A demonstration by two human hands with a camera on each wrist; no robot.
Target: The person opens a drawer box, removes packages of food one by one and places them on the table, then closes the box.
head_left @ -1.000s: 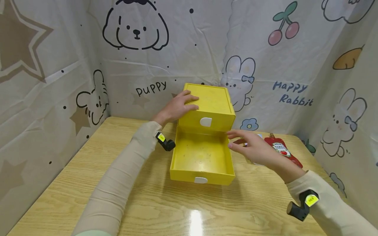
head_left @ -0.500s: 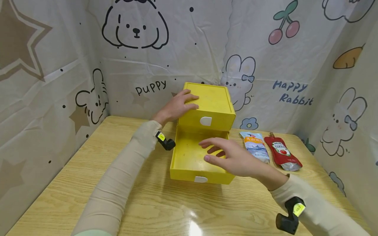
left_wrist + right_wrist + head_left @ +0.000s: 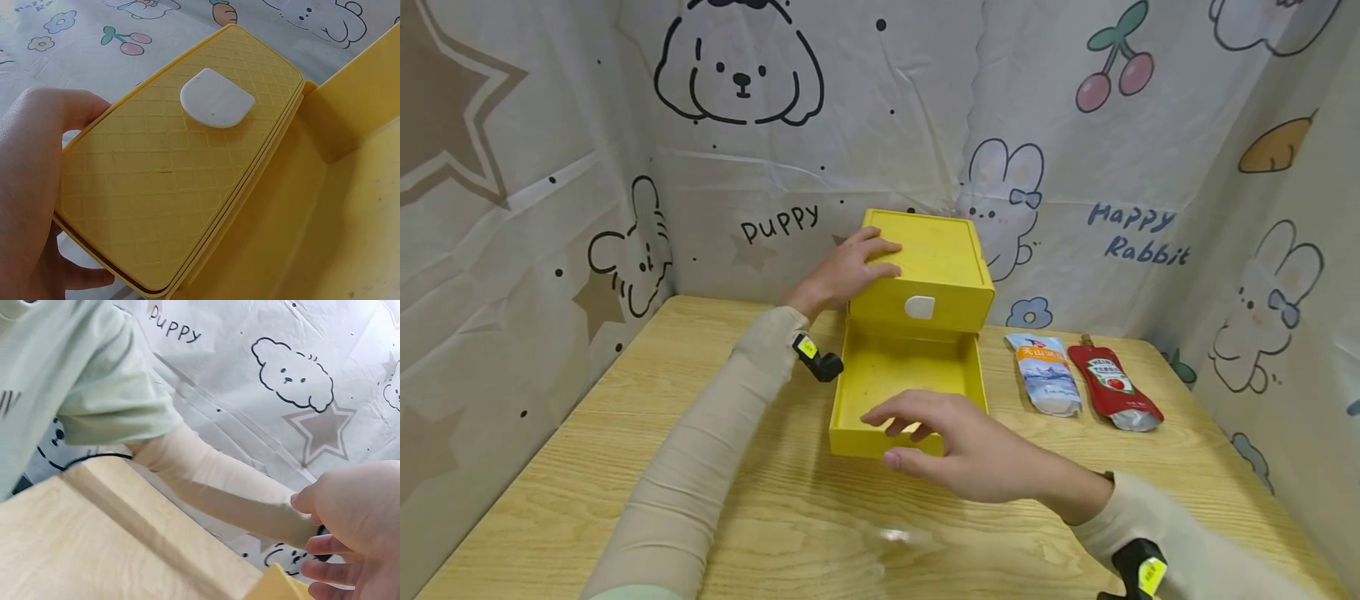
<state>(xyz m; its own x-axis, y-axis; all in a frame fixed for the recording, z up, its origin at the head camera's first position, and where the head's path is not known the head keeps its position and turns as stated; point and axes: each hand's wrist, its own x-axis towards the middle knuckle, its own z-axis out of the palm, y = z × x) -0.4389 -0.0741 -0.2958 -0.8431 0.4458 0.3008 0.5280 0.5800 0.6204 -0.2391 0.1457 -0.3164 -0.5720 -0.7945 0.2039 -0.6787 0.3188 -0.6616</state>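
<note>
A yellow two-tier drawer box point(image 3: 936, 250) stands at the back of the table, its lower drawer point(image 3: 898, 367) pulled out and bare inside, its upper drawer shut. My left hand point(image 3: 846, 271) grips the box's upper left corner. In the left wrist view that hand point(image 3: 37, 181) has one digit over the top edge and another along the side, near the white drawer handle point(image 3: 215, 99). Over the lower drawer's front edge hovers my right hand point(image 3: 970, 446), fingers loosely bent and holding nothing. It hides the lower handle. The right wrist view shows this hand point(image 3: 359, 519) empty too.
Right of the drawer box lie a blue-and-white pouch point(image 3: 1047, 379) with an orange band and a red ketchup pouch point(image 3: 1112, 387) with a spout. Printed curtains point(image 3: 820, 167) close off the back and sides of the wooden table point(image 3: 760, 517).
My right hand has moved from beside the drawer's right wall leftward and toward me, over its front edge, uncovering the two pouches. My left hand has kept its place on the box.
</note>
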